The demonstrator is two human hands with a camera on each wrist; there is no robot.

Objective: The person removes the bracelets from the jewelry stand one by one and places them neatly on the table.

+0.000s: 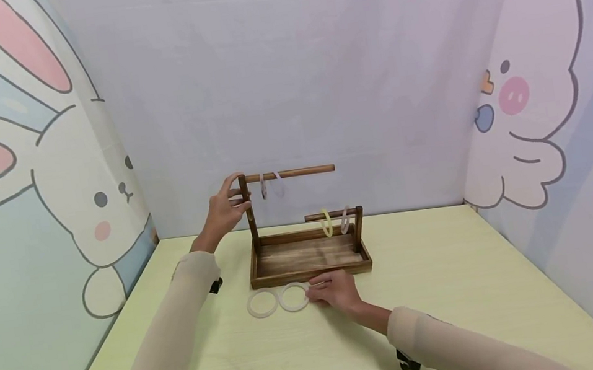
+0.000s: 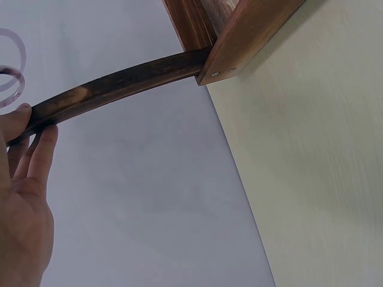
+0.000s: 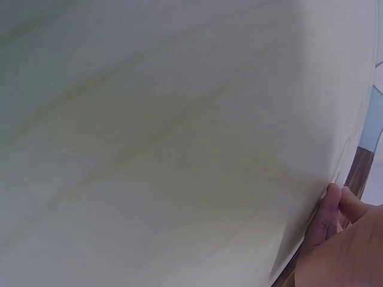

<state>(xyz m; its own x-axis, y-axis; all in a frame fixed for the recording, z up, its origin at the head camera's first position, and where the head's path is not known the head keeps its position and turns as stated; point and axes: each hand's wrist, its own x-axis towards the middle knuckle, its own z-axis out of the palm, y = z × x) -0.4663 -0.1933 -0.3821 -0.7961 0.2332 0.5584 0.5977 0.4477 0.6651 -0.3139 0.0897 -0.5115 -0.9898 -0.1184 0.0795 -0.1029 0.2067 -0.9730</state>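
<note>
A dark wooden stand has a tray base (image 1: 311, 274), a tall left post (image 1: 250, 222) and a short right post. My left hand (image 1: 237, 197) pinches the tall post near its top; the left wrist view shows thumb and fingers (image 2: 30, 122) on that post (image 2: 119, 84). A pale ring (image 1: 263, 188) hangs on the top rod (image 1: 300, 172). On the lower rod hang a yellow ring (image 1: 324, 223) and a pink ring (image 1: 344, 221). Two white rings (image 1: 250, 306) (image 1: 284, 302) lie flat before the tray. My right hand (image 1: 313, 293) rests on the table, fingers curled at the right ring's edge, on a pale ring mostly hidden beneath.
The pale yellow table (image 1: 456, 289) is walled by cartoon panels: a rabbit (image 1: 93, 218) on the left, a chick (image 1: 535, 116) on the right, and a plain backdrop behind. In the right wrist view only the tabletop (image 3: 149, 149), my fingers (image 3: 332, 209) and a strip of wood (image 3: 359, 170) show.
</note>
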